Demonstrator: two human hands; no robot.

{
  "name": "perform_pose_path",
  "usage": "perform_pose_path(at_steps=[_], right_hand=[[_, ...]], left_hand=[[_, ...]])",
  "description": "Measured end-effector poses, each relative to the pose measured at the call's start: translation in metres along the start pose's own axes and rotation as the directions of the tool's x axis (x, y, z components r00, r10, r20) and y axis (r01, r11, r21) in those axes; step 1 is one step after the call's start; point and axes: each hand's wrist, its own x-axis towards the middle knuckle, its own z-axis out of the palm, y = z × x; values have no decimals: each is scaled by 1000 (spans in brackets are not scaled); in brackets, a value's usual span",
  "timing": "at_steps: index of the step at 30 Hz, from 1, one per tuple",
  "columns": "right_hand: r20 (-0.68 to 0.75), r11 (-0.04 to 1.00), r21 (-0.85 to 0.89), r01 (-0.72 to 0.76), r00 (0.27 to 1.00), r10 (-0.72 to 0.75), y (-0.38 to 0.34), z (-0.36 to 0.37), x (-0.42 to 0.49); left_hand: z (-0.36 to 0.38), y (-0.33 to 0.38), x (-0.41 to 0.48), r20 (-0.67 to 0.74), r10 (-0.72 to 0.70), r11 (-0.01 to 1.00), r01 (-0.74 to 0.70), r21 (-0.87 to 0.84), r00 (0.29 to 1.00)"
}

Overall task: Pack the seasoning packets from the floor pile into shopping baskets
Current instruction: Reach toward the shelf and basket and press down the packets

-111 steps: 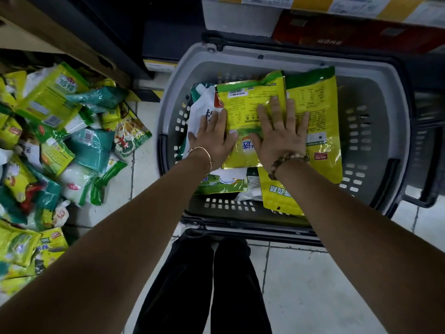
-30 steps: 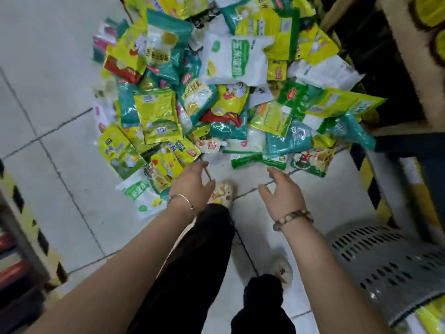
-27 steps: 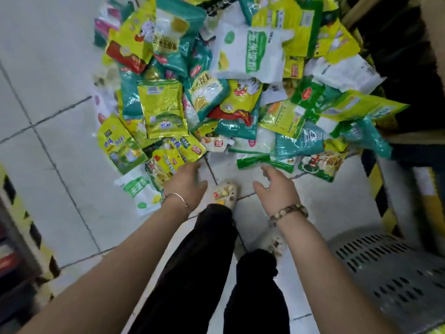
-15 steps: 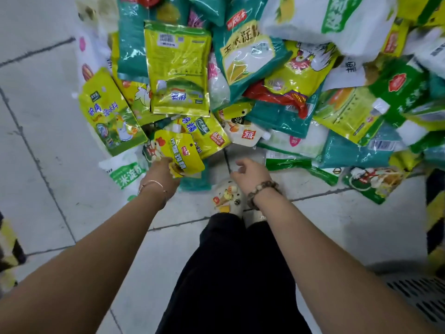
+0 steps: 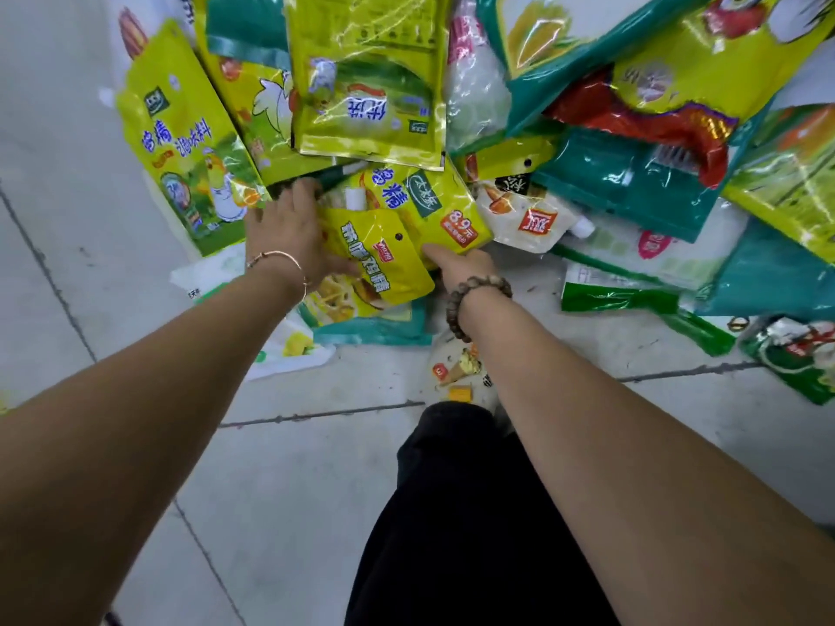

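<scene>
Mid-frame at the floor pile (image 5: 565, 128), our left hand (image 5: 289, 232) grips a small yellow 鸡精 packet (image 5: 375, 259); our right hand (image 5: 465, 264) pinches a larger yellow packet marked 8.9元 (image 5: 429, 205).

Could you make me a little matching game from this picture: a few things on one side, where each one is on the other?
Things:
1. left hand
2. right hand
3. beaded bracelet
4. small yellow packet

Places:
A. on the right wrist
B. between the two hands
C. at the pile's left, beside the chicken packet
D. below the price-tag packet

Pairs: 1-C, 2-D, 3-A, 4-B
</scene>
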Motion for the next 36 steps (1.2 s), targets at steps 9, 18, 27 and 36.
perform_pose_path(at_steps=[9, 18, 27, 36], right_hand=[[35, 932, 329, -149, 989, 146, -4, 7, -12], [164, 744, 632, -216, 976, 145, -2, 54, -11], [-20, 881, 470, -59, 997, 78, 0, 33, -19], [18, 773, 624, 118, 986, -165, 24, -86, -98]], left_hand=[[-20, -13, -48, 160, 59, 906, 14, -423, 985], [-19, -53, -82, 54, -331, 546, 238, -804, 942], [-43, -40, -87, 64, -417, 439, 262, -860, 907], [-111, 19, -126, 106, -269, 459, 224, -860, 957]])
